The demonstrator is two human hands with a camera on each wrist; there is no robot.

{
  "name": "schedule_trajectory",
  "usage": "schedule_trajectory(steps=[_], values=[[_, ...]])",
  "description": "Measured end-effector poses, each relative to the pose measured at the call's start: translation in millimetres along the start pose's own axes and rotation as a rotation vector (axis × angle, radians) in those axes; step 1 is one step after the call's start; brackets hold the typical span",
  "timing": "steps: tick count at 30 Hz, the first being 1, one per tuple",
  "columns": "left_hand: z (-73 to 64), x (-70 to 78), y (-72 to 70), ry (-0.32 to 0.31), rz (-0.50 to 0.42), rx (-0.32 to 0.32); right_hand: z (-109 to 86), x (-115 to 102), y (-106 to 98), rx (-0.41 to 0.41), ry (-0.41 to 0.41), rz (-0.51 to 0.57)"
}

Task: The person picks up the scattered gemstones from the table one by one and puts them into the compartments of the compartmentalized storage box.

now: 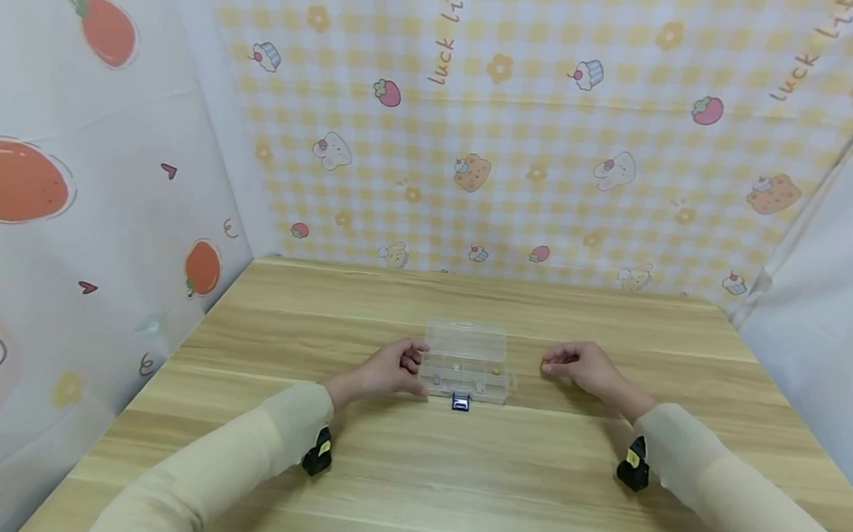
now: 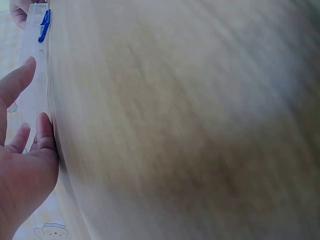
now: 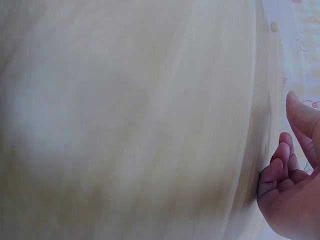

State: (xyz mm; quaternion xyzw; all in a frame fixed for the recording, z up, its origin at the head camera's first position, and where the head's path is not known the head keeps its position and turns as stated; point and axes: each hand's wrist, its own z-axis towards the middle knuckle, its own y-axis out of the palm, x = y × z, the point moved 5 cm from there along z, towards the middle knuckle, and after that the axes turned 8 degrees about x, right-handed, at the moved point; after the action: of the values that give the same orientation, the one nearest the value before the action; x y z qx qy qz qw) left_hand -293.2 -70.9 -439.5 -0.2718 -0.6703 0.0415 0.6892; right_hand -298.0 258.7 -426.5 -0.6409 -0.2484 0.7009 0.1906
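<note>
A clear plastic compartment box (image 1: 462, 390) sits on the table with its see-through lid (image 1: 466, 340) raised at the back. A blue clasp (image 1: 460, 401) is at its front edge. Inside lie a small yellow piece (image 1: 496, 370) and several pale bits. My left hand (image 1: 387, 369) rests against the box's left end, thumb at the front corner and fingers loosely bent near the back; the left wrist view shows the thumb (image 2: 19, 80) stretched out. To the right of the box, low over the table, my right hand (image 1: 582, 368) pinches a small orange piece (image 1: 544, 362), mostly hidden by the fingertips.
The wood-grain table (image 1: 469, 486) extends around the box. Behind it hangs a yellow checked cloth (image 1: 527, 140), with a printed white cloth (image 1: 99, 215) on the left and a plain white one (image 1: 837, 298) on the right. Each wrist carries a black camera (image 1: 317, 454).
</note>
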Motion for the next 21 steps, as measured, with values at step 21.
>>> schedule_trajectory(steps=[21], values=[[0.0, 1.5, -0.4, -0.013, 0.002, 0.001, -7.1, -25.1, 23.4, 0.035, -0.061, 0.106]])
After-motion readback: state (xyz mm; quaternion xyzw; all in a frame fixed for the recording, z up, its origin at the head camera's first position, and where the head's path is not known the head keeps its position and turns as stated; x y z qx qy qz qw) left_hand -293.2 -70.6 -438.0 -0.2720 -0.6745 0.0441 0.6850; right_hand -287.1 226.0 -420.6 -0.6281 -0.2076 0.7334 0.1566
